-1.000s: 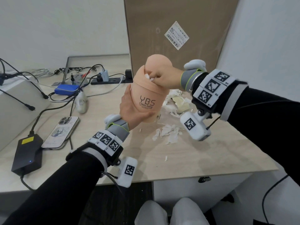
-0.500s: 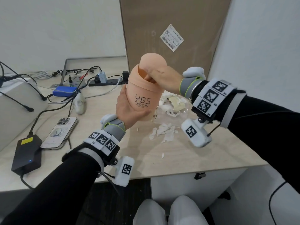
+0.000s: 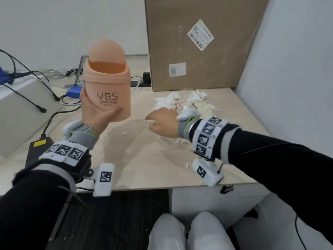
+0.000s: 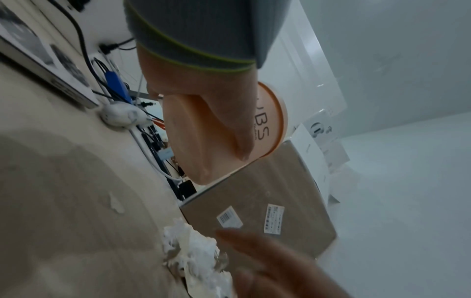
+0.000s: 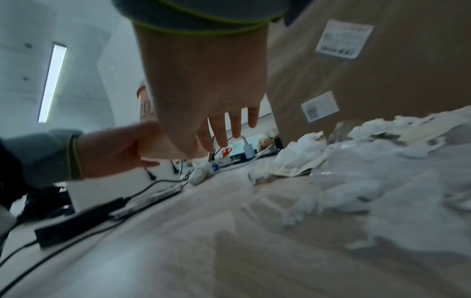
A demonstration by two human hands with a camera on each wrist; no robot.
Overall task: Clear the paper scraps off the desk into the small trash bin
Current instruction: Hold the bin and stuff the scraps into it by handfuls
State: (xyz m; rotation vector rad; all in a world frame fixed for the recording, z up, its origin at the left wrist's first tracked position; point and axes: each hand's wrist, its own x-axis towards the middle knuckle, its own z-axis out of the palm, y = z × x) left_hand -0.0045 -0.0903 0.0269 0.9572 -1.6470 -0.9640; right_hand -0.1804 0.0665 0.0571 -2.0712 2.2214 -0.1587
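Small trash bin (image 3: pixel 108 91): held upright above the surface (image 3: pixel 144 159), 10 o'clock, left hand (image 3: pixel 95 114) grip wrapped round. Right hand (image 3: pixel 162 123): grip spread, empty, over paper scraps (image 3: pixel 180 101), 1 o'clock. Step: next pickup; calls for pinching scraps.

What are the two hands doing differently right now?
The left hand grips the peach trash bin and holds it up off the desk; the right hand holds nothing. The left hand's fingers curl round the bin; the right hand's are spread, low over the paper scraps. Both wear marker-covered wristbands.
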